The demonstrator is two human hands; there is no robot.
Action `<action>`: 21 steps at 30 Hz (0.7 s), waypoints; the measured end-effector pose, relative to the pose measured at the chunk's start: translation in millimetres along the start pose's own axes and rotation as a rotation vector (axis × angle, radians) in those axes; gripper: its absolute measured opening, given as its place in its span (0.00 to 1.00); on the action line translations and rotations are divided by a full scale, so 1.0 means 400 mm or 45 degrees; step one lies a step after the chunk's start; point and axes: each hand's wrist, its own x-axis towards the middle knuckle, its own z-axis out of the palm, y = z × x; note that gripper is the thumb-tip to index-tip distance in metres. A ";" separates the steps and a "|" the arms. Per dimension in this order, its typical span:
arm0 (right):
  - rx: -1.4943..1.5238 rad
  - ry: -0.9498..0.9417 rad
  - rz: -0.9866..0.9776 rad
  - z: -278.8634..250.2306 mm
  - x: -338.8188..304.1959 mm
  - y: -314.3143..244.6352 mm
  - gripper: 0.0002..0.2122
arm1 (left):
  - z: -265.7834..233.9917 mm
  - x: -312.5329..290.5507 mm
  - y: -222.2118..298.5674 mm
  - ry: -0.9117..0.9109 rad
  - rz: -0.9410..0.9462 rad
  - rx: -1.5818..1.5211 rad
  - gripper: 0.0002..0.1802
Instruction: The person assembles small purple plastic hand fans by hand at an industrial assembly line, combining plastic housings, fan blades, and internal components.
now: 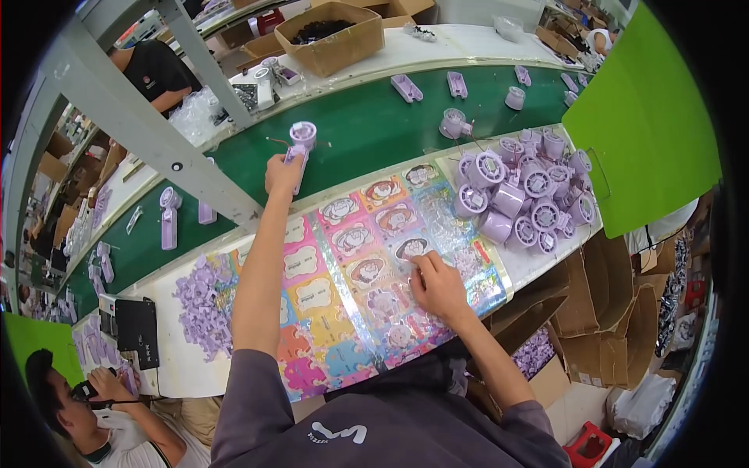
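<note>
My left hand [282, 175] reaches out over the green conveyor belt [351, 125]. It grips a lilac handheld fan body [301, 142] by the handle, with the round head pointing away from me and thin wires sticking out at the sides. My right hand [439, 288] rests on a colourful cartoon-printed mat [328, 312], fingers loosely bent, thumb apart, nothing visible in them. Beyond it on the right is a heap of round lilac fan heads [538, 187]. A pile of small lilac plastic parts [204, 304] lies to the left of my left forearm.
Lilac handle shells [406, 88] and assembled fan bodies [168, 218] lie along the belt. A grey metal post [156, 125] slants down near my left arm. A green panel [647, 117] stands at right. Cardboard boxes [608, 304] sit below. A co-worker [117, 421] is at lower left.
</note>
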 end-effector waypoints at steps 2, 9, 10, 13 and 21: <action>-0.008 -0.013 0.003 0.002 0.012 -0.005 0.11 | -0.001 0.027 -0.016 0.007 -0.004 0.020 0.29; -0.070 -0.025 -0.055 0.007 0.023 0.001 0.11 | 0.018 0.006 -0.013 0.167 -0.039 0.150 0.28; -0.061 -0.026 -0.045 0.011 0.024 -0.002 0.11 | 0.023 0.003 -0.018 0.459 0.005 0.179 0.25; -0.100 -0.039 -0.001 0.006 0.020 0.007 0.11 | 0.035 -0.077 0.059 0.788 0.391 -0.020 0.18; -0.182 -0.120 -0.018 -0.015 0.022 -0.025 0.13 | 0.075 -0.264 0.062 -0.170 1.139 -0.072 0.05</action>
